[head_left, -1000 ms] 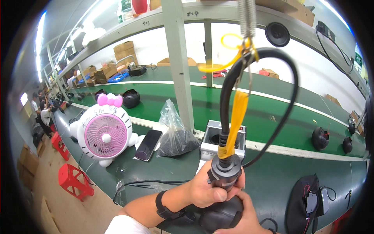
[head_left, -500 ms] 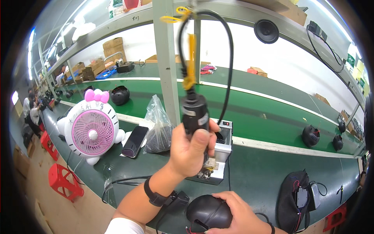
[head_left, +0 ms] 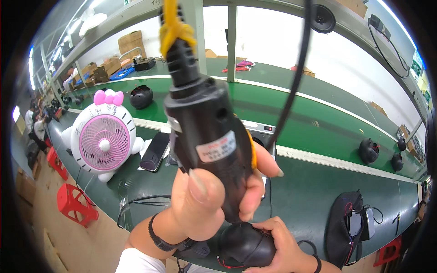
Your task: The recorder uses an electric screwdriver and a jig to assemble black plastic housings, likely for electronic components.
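One black tool, tip seemingly hidden, left fingers wrapped around, right fingers cupping shell

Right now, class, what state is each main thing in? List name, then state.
Black power tool: tilted, lower end downward
Left hand: closed on the tool
Round black casing: held at its right side
Right hand: curled against the casing
Fan: upright; spinning unclear
Phone: lying flat, screen dark
Nearest red stool: upright

The black power driver, with pale label and yellow tie, was tilted, cable end up; the rounded black shell sat below, red wires showing, near the desk edge
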A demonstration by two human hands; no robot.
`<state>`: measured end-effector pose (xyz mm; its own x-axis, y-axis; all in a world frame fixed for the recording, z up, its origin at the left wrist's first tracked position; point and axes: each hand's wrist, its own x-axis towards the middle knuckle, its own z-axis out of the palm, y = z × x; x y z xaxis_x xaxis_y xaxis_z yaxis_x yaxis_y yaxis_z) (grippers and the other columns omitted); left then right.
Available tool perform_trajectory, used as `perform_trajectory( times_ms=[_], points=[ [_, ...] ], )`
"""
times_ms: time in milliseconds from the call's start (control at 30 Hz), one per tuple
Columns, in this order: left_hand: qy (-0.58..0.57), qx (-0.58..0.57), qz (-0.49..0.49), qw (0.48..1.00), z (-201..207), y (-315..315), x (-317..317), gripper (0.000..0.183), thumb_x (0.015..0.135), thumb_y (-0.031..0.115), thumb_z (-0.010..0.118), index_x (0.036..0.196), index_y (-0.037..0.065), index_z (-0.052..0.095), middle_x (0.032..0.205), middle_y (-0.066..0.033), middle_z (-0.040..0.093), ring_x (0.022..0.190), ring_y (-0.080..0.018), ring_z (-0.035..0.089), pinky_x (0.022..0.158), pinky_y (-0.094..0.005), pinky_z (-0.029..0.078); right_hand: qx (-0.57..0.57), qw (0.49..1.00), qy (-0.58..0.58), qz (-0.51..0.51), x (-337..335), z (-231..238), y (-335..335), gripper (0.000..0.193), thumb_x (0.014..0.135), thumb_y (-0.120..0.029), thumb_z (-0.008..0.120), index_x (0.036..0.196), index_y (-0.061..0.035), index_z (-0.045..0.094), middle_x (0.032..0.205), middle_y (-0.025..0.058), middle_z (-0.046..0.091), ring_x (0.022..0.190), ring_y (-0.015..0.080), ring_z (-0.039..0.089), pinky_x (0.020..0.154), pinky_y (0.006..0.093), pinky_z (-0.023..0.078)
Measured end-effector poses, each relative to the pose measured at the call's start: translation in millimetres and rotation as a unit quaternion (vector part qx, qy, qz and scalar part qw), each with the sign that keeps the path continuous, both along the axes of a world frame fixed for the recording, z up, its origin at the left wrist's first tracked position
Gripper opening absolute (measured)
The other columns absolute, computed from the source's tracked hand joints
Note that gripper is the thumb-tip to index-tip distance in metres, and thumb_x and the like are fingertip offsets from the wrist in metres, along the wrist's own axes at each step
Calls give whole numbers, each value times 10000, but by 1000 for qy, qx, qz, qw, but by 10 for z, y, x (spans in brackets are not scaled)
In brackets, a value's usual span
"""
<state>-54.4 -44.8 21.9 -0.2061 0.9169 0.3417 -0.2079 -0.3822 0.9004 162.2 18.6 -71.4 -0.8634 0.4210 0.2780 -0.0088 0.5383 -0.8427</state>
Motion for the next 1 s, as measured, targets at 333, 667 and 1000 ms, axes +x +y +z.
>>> perform_trajectory(
  times_ms=[333, 667, 1000],
  points=[
    [4, -46, -26, 999, -214, 125, 101, 1066, 634, 938, 523, 1019, -56, 552, 625, -34, 545, 539, -124, 549, 517, -271, 481, 25, 1000, 10, 2, 43, -126, 10, 905, 560, -405, 928, 1250, 13, 517, 1046, 185, 505, 925, 349, 550, 841, 413, 454],
    [-74, 34, -162, 983, -681, 380, 82, 783, 771, 675, 744, 1047, -37, 568, 749, -33, 553, 635, -86, 514, 571, -240, 436, 58, 993, -31, -99, -12, -4, -81, 836, 654, -444, 869, 1225, 43, 500, 1020, 195, 480, 954, 383, 534, 849, 442, 440],
    [7, 34, -34, 999, -213, 111, 68, 1055, 682, 907, 542, 1092, -66, 548, 653, -35, 574, 594, -124, 591, 544, -275, 506, -8, 1000, -21, 11, 48, 50, -234, 975, 646, -390, 900, 1367, -4, 368, 1486, 292, 284, 1366, 411, 381, 1126, 456, 317]
  ],
)
